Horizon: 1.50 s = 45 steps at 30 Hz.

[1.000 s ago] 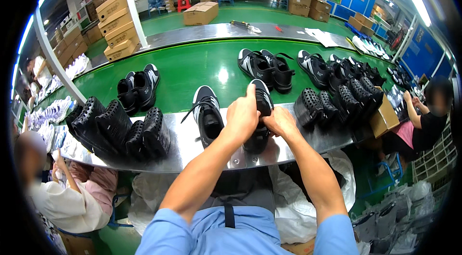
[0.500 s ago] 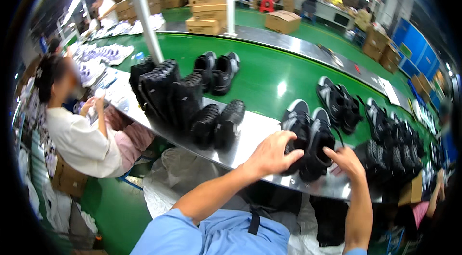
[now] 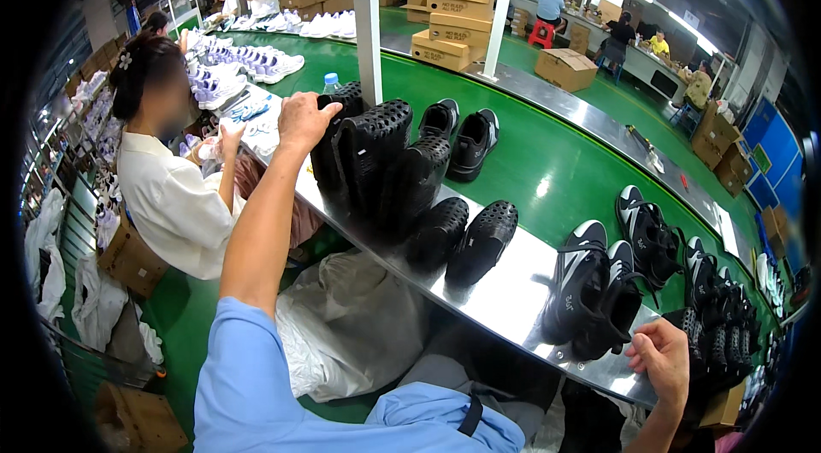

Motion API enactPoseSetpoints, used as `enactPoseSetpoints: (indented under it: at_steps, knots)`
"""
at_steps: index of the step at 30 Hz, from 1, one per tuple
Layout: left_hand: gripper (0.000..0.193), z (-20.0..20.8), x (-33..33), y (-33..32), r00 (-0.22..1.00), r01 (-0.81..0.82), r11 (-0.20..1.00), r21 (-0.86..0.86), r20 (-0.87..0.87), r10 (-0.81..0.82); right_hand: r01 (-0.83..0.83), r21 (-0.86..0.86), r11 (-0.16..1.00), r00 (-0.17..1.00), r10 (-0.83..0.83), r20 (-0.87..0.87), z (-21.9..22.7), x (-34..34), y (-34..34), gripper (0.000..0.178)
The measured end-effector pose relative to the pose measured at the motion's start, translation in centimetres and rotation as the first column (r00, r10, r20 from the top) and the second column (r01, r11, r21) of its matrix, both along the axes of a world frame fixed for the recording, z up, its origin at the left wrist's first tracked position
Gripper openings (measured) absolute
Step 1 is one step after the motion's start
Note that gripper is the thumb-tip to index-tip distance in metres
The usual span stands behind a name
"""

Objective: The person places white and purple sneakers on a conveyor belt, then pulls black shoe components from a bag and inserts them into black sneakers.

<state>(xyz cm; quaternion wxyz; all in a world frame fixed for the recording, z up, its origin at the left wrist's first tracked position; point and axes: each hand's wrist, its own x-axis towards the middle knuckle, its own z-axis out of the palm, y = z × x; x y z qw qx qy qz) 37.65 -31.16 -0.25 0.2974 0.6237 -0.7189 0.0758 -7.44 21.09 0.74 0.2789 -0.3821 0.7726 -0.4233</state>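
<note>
A pair of black sneakers with pale toes, the left sneaker (image 3: 575, 299) and the right sneaker (image 3: 609, 316), stands on the metal table edge (image 3: 479, 303), heels toward me. My right hand (image 3: 663, 359) is beside their heels, its fingers curled in; whatever they may hold is hidden. Far to the left, my left hand (image 3: 306, 121) reaches to the top of a stack of black perforated shoe-shaped pieces (image 3: 372, 162). Its thumb is stretched out, and its other fingers are partly hidden. Two more such pieces (image 3: 486, 239) lie between the stack and the sneakers.
Behind the stack stand two black shoes (image 3: 473, 145) on the green table surface (image 3: 547, 171). More black sneakers (image 3: 646, 235) and rows of dark shoes (image 3: 727, 316) are at the right. A white post (image 3: 368, 25) rises behind the stack. A seated person (image 3: 171, 179) works at left.
My left hand has left the sneakers and moved far left to the stack. My right hand has drawn back from the sneaker's opening to beside the heels. The view has shifted left.
</note>
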Motion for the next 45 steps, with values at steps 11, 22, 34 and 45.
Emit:
enactPoseSetpoints:
  at_steps: [11, 22, 34, 45]
  knots:
    - [0.040, 2.6, -11.1, 26.6, 0.832, 0.352, 0.637, -0.686, -0.082, -0.549, 0.028, -0.316, 0.948, 0.963, 0.059, 0.263, -1.6, 6.4, -3.8, 0.043]
    - [0.074, -2.6, -24.0, 35.1, 0.039, 0.963, 0.227, -0.146, -0.755, -0.654, -0.194, -0.191, 0.962, 0.456, 0.261, 0.851, -4.2, 6.1, -0.4, 0.061]
    - [0.026, -4.3, -34.0, 33.9, 0.008, 0.962, 0.269, -0.041, -0.984, -0.178, -0.055, 0.134, 0.989, 0.838, 0.119, -0.533, 0.2, 4.2, 0.8, 0.056]
    - [0.026, -8.8, -38.6, 26.7, 0.119, 0.993, 0.121, 0.011, 0.100, -0.988, -0.231, 0.544, 0.807, 0.885, 0.406, -0.226, 3.7, -5.9, -0.8, 0.057]
